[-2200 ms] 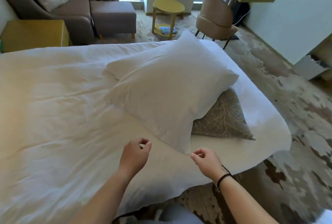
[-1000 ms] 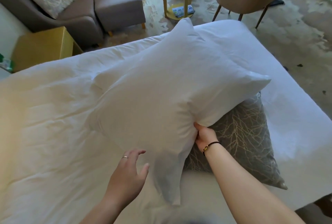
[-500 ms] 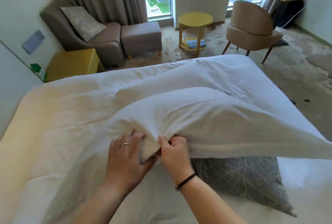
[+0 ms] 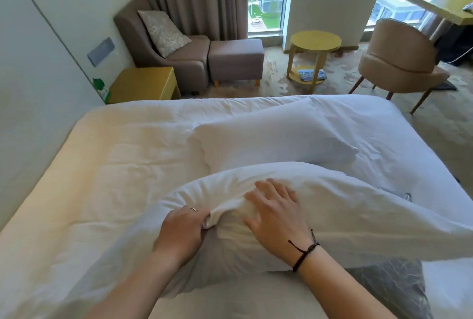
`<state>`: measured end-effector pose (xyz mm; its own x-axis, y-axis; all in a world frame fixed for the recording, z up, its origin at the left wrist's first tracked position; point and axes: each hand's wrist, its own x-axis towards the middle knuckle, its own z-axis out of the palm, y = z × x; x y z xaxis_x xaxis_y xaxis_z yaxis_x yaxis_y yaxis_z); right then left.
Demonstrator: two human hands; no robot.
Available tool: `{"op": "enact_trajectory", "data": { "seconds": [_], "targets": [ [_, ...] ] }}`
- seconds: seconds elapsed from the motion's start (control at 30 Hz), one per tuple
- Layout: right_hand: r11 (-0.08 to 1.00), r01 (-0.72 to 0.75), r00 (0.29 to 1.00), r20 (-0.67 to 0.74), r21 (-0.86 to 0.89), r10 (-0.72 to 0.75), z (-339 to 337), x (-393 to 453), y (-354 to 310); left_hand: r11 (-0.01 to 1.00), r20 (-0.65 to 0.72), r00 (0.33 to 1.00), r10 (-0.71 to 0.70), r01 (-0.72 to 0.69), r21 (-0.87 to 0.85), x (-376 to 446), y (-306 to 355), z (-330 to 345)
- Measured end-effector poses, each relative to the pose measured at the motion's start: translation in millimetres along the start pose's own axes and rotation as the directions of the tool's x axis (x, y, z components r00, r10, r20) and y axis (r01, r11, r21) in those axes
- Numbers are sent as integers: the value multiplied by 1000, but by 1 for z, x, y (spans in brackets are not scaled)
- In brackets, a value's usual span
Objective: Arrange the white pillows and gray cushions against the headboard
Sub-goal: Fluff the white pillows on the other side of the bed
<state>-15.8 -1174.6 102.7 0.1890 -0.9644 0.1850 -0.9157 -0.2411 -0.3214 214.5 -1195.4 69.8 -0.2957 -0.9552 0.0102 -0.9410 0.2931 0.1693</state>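
Since half a second earlier: right hand [image 4: 275, 212] has let go of the gathered fabric and lies flat on top; left hand [image 4: 183, 229] keeps its hold; near pillow [image 4: 332, 218] is raised and turned.

Grip, left hand: fingers curled, pinching a bunched fold of pillowcase at the pillow's near end. A ring shows on one finger.

Grip, right hand: fingers straight and spread, palm pressing the top face just beside the pinch. A dark cord bracelet [image 4: 304, 250] circles the wrist.

Item, near pillow: white, plump, lying across the lower centre of the bed [image 4: 89, 177], its right end lifted clear of the gray cushion [image 4: 394, 290] beneath it.

Item, second pillow [image 4: 268, 136]: white, lying flat behind the first, untouched.

Item, spare gray cushion [image 4: 163, 30]: propped on the armchair [image 4: 184, 62], well apart from the bed.

Headboard: not in view.

Handling, judged: light, soft, sags where unsupported; case cloth slides over the filling, so a fabric pinch alone may slip. Better hold: two corners or one long edge, both hands.
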Motion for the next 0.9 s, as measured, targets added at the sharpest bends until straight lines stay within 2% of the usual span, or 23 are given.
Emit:
{"op": "enact_trajectory", "data": {
  "seconds": [0.1, 0.43, 0.63, 0.73, 0.9],
  "targets": [
    [988, 75, 973, 225, -133, -44, 5, -3, 25, 1000, -18, 1000, 3, -2, 27, -3, 3, 8],
    [905, 344, 908, 333, -250, -253, 41, 44, -7, 996, -25, 996, -88, 88, 13, -1, -6, 22],
    [878, 429, 842, 447, -213, -303, 45, 64, -56, 996, -59, 994, -92, 93, 9, -11, -31, 16],
    [875, 418, 837, 477, -245, -267, 39, 77, -86, 996, -116, 989, -91, 92, 1, -13, -54, 0],
    [929, 254, 919, 368, -270, -145, 21, 123, -159, 997, -340, 937, -80, 73, -34, -9, -114, -64]
  ]
}}
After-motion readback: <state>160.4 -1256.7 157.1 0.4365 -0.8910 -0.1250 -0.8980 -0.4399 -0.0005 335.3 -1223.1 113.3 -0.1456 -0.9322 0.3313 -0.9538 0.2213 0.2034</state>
